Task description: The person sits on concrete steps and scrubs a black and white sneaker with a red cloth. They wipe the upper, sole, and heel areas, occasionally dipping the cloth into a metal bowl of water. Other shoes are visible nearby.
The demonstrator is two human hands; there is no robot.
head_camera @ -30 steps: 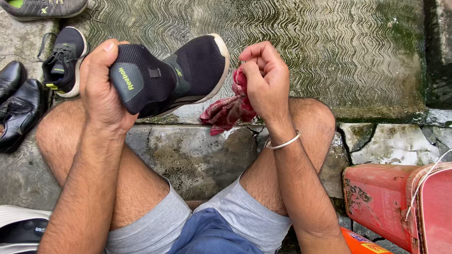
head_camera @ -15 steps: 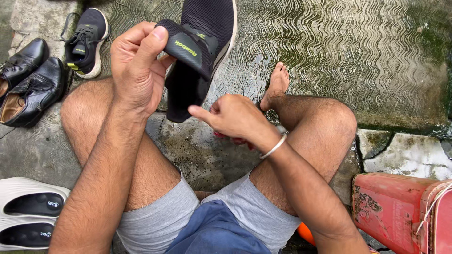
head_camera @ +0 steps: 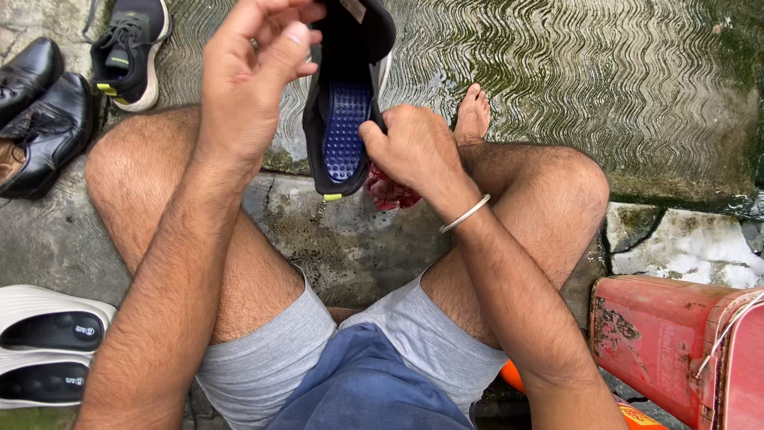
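Blue bumps cover the inside of the dark shoe (head_camera: 344, 119), and you can see them because the shoe hangs with its opening turned up toward the person. The left hand (head_camera: 253, 80) holds the shoe from the top, near its toe end. Its thumb and fingers curl together there, but the exact grip is hidden behind the hand, so I cannot tell how tight it is. Holding the shoe high like this keeps it off the wet, green ground (head_camera: 573, 72).

The right hand (head_camera: 414, 147) is just beside the shoe's heel end, lower down. Its fingers are bunched into a loose fist, and its knuckles touch the shoe's edge. A red cloth (head_camera: 390, 193) peeks out right under this hand. The hand seems to be gripping the cloth, which keeps it handy next to the shoe's open mouth. A thin silver bangle (head_camera: 465, 213) sits on that wrist.

Off past the left hand lie a black sneaker (head_camera: 127, 49) and two shiny black shoes (head_camera: 40, 119). Nearer the left elbow are white slippers (head_camera: 48, 342). By the right elbow stands a red box (head_camera: 684, 342).
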